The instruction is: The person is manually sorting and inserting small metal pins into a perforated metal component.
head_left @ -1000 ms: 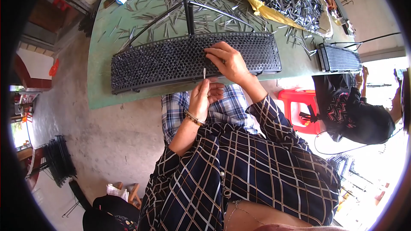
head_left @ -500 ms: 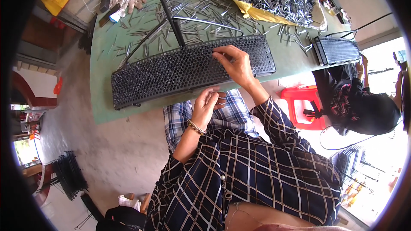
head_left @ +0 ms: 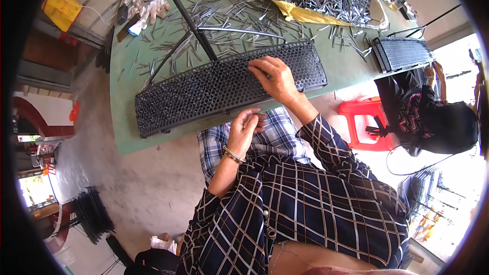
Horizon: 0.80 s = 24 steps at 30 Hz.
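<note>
A long black perforated panel (head_left: pixel 198 89) lies at a slant along the table's near edge. Its left part looks denser and rougher, while round open holes show toward its right end. Over the right half of the panel is my right hand (head_left: pixel 277 79), thumb and fingertips pinched together at the surface; whatever is between them is too small to make out. My left hand (head_left: pixel 245 128) is curled closed just below the panel's near edge, above my lap. Its fingertips are partly hidden, and I cannot see what they hold.
Thin dark metal strips (head_left: pixel 234 7) are scattered across the green table (head_left: pixel 120 122). A yellow-edged sack (head_left: pixel 318 15) heaps more of them at the back. A black rod stand (head_left: pixel 186 12) rises behind the panel. At right, a co-worker (head_left: pixel 433 117) handles another panel (head_left: pixel 405 53) beside a red stool (head_left: pixel 351 127).
The whole view has turned slightly, tilting the panel and table. My right hand stays pinched at the panel, its fingertips at nearly the same spot; my left hand is almost unchanged.
</note>
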Tool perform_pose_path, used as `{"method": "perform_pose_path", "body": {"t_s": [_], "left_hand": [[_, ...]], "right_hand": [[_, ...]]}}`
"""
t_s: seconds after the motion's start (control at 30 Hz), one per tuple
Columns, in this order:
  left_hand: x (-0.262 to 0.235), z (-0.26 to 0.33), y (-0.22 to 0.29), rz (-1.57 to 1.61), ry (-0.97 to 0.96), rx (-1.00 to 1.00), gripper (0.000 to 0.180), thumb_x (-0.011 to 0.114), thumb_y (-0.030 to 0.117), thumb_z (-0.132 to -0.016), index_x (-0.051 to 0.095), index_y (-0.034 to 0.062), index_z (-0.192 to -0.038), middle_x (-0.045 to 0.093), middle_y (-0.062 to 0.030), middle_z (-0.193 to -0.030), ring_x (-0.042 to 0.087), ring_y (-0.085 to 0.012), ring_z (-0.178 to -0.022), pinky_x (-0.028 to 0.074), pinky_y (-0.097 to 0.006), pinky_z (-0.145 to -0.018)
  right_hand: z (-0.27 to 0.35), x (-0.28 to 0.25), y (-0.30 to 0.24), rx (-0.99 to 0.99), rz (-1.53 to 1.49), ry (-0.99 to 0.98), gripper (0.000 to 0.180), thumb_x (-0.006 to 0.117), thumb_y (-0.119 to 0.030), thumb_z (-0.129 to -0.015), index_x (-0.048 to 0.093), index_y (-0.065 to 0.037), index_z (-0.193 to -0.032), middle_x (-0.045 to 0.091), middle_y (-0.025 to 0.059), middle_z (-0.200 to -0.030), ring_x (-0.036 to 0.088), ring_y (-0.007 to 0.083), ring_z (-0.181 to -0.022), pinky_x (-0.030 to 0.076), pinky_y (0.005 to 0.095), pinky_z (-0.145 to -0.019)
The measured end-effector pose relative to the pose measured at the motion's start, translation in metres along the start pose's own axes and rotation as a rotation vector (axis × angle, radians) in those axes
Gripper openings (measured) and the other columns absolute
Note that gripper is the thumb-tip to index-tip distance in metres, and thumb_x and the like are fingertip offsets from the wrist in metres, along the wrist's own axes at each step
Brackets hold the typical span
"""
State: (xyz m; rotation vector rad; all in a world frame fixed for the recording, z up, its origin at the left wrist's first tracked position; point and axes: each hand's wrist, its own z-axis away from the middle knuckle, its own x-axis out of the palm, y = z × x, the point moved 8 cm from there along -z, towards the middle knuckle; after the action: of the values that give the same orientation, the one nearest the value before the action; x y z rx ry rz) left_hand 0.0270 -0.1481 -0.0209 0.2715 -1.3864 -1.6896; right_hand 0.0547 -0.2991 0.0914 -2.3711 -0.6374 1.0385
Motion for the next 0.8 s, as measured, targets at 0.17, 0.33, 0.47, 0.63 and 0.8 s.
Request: {"method": "perform_pose_path", "body": {"t_s": [0.17,0.33,0.47,0.63,0.8], "left_hand": [[0.001,0.000,-0.002,-0.009,-0.009,-0.005,0.023,0.049,0.010,-0.095,0.053,-0.0008,-0.115,0.063,-0.0120,-0.101,0.062,-0.0153,-0.086,0.054,-0.027,-0.075],[0.003,0.004,0.001,-0.044,0.011,-0.039,0.023,0.049,0.010,-0.095,0.053,-0.0002,-0.115,0.064,-0.0110,-0.100,0.061,-0.0137,-0.085,0.054,-0.026,-0.074],[0.005,0.003,0.000,-0.059,0.012,-0.054,0.023,0.050,0.010,-0.094,0.053,-0.0006,-0.115,0.064,-0.0104,-0.098,0.061,-0.0132,-0.083,0.054,-0.026,-0.072],[0.004,0.008,0.015,-0.111,0.014,-0.036,0.023,0.050,0.010,-0.094,0.053,0.0000,-0.115,0.063,-0.0104,-0.099,0.062,-0.0139,-0.083,0.054,-0.027,-0.072],[0.036,-0.008,0.075,-0.204,-0.115,0.099,0.022,0.050,0.009,-0.094,0.054,0.0012,-0.115,0.063,-0.0091,-0.099,0.062,-0.0136,-0.085,0.054,-0.027,-0.075]], "right_hand": [[0.008,0.013,-0.006,-0.077,0.062,-0.099,0.015,0.067,-0.010,-0.078,0.067,-0.005,-0.093,0.063,0.0080,-0.084,0.060,0.0255,-0.074,0.047,0.0353,-0.068],[0.014,0.012,-0.007,-0.115,0.076,-0.034,0.014,0.067,-0.012,-0.078,0.066,-0.005,-0.091,0.060,0.0059,-0.082,0.059,0.0235,-0.074,0.044,0.0342,-0.066],[0.021,0.020,-0.003,-0.100,0.104,-0.079,0.014,0.066,-0.013,-0.078,0.066,-0.005,-0.089,0.059,0.0061,-0.082,0.058,0.0238,-0.074,0.044,0.0343,-0.067],[0.014,0.000,-0.013,-0.077,0.009,0.059,0.017,0.066,-0.013,-0.078,0.066,-0.005,-0.092,0.058,0.0069,-0.082,0.058,0.0256,-0.074,0.045,0.0362,-0.067],[0.015,-0.084,0.049,0.142,0.022,0.327,0.015,0.068,-0.003,-0.078,0.068,-0.003,-0.093,0.064,0.0109,-0.085,0.062,0.0216,-0.068,0.050,0.0307,-0.062]]}}
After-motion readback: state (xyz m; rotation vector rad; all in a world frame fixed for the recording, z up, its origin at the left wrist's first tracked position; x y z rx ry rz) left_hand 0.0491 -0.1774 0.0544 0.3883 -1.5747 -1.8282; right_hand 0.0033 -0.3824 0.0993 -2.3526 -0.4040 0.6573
